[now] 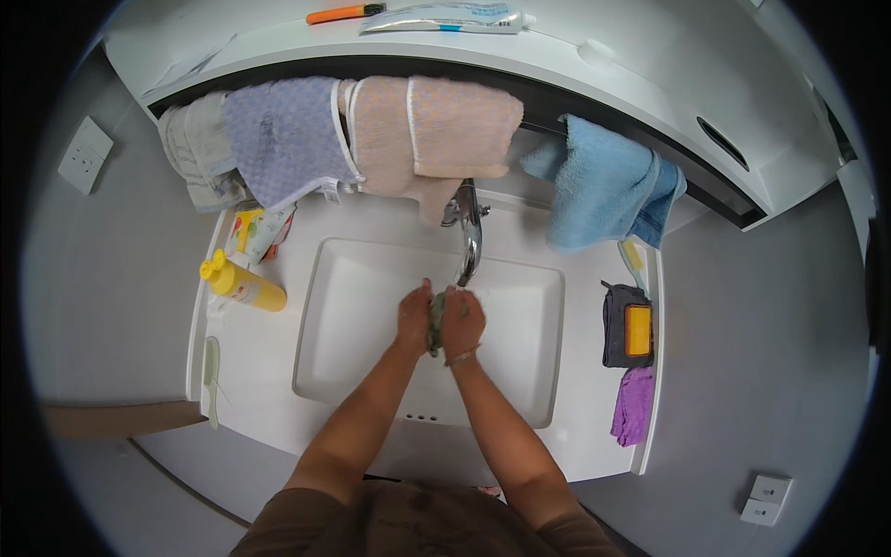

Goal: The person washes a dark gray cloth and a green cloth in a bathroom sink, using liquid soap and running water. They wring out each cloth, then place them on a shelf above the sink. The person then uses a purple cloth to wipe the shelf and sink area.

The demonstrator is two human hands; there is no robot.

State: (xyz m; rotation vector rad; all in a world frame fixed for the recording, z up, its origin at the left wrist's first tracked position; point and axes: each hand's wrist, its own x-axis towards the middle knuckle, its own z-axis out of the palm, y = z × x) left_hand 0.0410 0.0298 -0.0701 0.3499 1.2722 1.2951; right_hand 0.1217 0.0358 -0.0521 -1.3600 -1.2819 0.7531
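My left hand (413,317) and my right hand (462,322) are close together over the white sink basin (353,325), just below the chrome faucet (471,232). Between them they squeeze a small crumpled green cloth (435,327), which shows only as a narrow strip; the rest is hidden in my hands. Both hands look closed on it, the right one in a fist with a bracelet (462,355) at its wrist. Whether water runs from the spout is hard to make out.
Left of the basin stand a yellow bottle (246,285) and a pale green comb (212,381). On the right lie a yellow-handled brush (633,260), a dark pouch (614,325) under an orange-yellow block (639,330), and a purple cloth (633,407). Towels, including a blue one (603,186), hang behind.
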